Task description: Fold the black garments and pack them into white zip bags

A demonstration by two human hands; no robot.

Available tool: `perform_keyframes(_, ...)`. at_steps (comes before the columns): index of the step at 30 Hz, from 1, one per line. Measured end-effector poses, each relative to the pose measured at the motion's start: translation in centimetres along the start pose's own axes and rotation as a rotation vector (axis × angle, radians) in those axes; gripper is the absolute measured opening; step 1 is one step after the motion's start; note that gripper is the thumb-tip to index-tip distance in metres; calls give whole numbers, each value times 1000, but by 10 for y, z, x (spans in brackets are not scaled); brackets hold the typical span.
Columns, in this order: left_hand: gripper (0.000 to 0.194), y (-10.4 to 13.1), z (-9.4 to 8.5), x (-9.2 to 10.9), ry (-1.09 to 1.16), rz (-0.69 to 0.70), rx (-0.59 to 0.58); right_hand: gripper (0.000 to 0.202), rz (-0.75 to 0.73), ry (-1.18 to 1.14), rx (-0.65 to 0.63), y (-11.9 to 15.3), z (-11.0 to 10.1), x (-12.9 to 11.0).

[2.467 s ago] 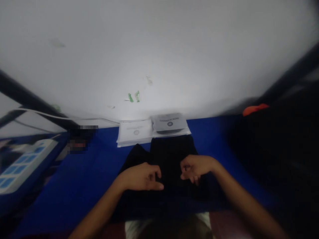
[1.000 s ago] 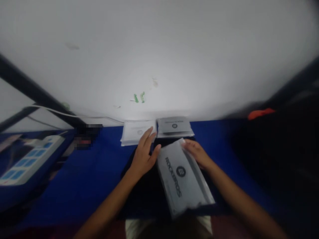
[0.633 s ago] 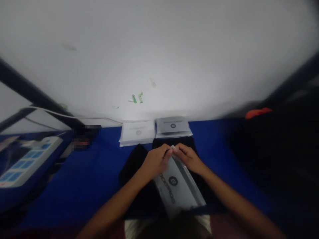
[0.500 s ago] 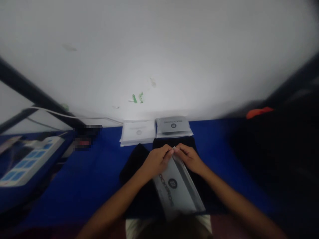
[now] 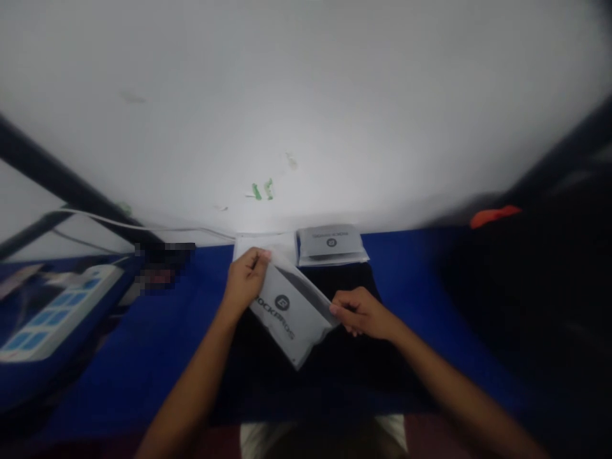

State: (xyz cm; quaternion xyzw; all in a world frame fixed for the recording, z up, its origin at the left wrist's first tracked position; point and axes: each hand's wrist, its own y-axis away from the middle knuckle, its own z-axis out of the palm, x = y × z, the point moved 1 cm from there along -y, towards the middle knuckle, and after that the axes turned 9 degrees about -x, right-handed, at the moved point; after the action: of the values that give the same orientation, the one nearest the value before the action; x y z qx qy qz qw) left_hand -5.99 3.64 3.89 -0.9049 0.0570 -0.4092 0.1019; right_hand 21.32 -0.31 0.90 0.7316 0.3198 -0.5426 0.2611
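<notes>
Head view shows a frosted grey plastic bag with a dark round logo and ROCKBROS lettering, stretched between two bare hands over the middle of the blue-covered desk. Its long axis runs on a slant, from far left to near right, and the lettering follows that line. The left hand is pinched on the far left corner, so the bag's body lies to the near right of it; the right hand is pinched at the near right end of the same long edge, with the bag to its left. Both hands touch the bag, though the logo sits closer to the left one. Along the edge between them a dark strip shows, which looks like a gap between the two plastic walls. Black, soft-looking fabric spreads beneath the bag and the right hand; whether bag and fabric touch, I cannot tell. Behind the left hand, a stack of flat whitish packets is partly hidden, and just right of it lies a grey printed packet, at the far edge of the fabric.
</notes>
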Motion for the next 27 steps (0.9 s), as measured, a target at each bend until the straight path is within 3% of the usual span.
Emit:
perform_keyframes(4, 31, -1, -14, -10, 20, -26, 31, 32, -6, -21, -16, 0, 3, 3)
perform_keyframes(9, 31, 6, -4, -4, 65, -51, -37, 25, -96, -38, 118, -1, -1, 1)
perform_keyframes(13, 30, 11, 11, 10, 77, -10, -113, 22, -174, 60, 32, -2, -5, -2)
perform_keyframes(19, 29, 14, 25, 32, 79, 64, -178, 31, -52, -57, 40, -5, -2, 6)
perform_keyframes(27, 27, 18, 40, 78, -95, 240, -100, 18, -47, -103, -120, -6, -4, 4)
